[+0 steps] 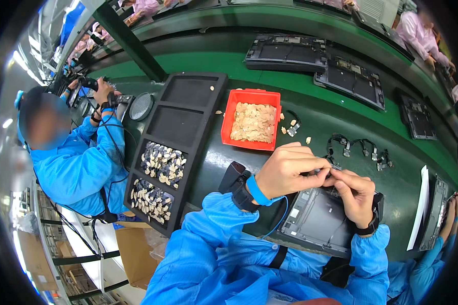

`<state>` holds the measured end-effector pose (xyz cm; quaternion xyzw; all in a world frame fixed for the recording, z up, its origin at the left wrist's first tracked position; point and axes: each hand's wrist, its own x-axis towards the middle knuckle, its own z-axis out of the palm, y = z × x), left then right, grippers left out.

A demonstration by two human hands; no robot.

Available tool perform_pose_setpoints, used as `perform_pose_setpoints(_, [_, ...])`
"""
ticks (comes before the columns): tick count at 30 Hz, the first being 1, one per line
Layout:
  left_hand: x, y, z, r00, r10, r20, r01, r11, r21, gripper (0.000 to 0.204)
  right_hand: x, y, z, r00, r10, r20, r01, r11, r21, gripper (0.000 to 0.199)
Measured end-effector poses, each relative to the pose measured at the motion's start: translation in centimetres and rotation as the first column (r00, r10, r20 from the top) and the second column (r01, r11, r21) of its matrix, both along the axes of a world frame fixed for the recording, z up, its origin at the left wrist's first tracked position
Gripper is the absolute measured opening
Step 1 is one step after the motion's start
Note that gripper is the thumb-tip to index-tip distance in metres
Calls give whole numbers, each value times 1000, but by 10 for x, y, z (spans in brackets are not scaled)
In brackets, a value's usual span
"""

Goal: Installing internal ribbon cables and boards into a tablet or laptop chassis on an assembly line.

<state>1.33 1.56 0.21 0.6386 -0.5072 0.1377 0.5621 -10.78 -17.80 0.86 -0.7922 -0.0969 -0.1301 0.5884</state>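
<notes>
Prep, probably: left hand and right hand pinch small part in fingertips near far edge of laptop; next move likely needs steady grip.

Small dark part pinched over an open device housing

The part sits right of centre in the frame, mostly covered, its full shape hidden. The shallow, rectangular housing lies below it, lower right of centre, slanted across the picture, its dark grey interior facing up and its upper right partly hidden.
</notes>
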Motion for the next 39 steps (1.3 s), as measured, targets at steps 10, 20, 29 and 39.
perform_pose_setpoints(10, [28,24,20,885,404,231,-420,907,21,15,-4,0,-3,999,-39,3,38,984,176,25])
perform_pose_setpoints(20, [1,8,22,902,26,431,-145,958,246,39,-1,8,0,958,-101,-270,143,979,144,25])
perform_pose_setpoints(29, [-1,0,11,950,-23,310,-59,966,250,31,-3,-5,-8,999,50,-1,-49,988,-144,22])
perform_pose_setpoints(39, [4,3,12,955,-82,285,10,969,246,26,-2,-2,-12,995,81,53,-64,960,-274,29])
